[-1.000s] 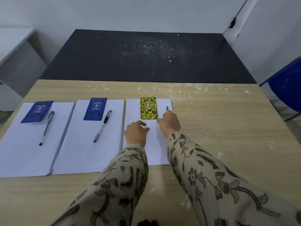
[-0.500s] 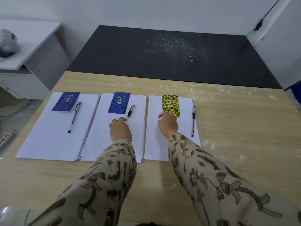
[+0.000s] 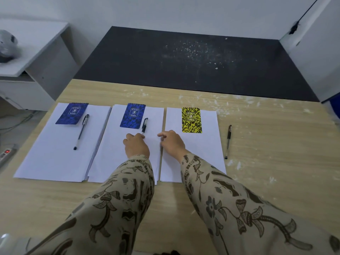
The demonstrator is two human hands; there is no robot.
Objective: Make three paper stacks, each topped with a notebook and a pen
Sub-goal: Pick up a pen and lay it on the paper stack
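Three white paper stacks lie side by side on the wooden table: left [image 3: 55, 153], middle [image 3: 114, 162], right [image 3: 207, 144]. A blue notebook [image 3: 71, 113] and a black pen [image 3: 81, 131] lie on the left stack. Another blue notebook [image 3: 132, 115] tops the middle stack, and the pen beside it [image 3: 144, 125] is partly hidden under my left hand [image 3: 137, 146], whose fingertips touch it. A yellow notebook [image 3: 191, 120] sits on the right stack. My right hand [image 3: 172, 143] rests on that stack's left edge. A third pen [image 3: 228, 141] lies on the bare table just right of the right stack.
A black table [image 3: 184, 57] adjoins the far edge of the wooden one. A white desk [image 3: 27, 45] with a grey object [image 3: 7, 46] stands at the left. A power strip [image 3: 6, 153] lies on the floor at the left.
My right hand moved from the yellow notebook to the right stack's left edge. The third pen, earlier on that stack's right edge, now lies off the paper. My left hand stays on the middle stack.
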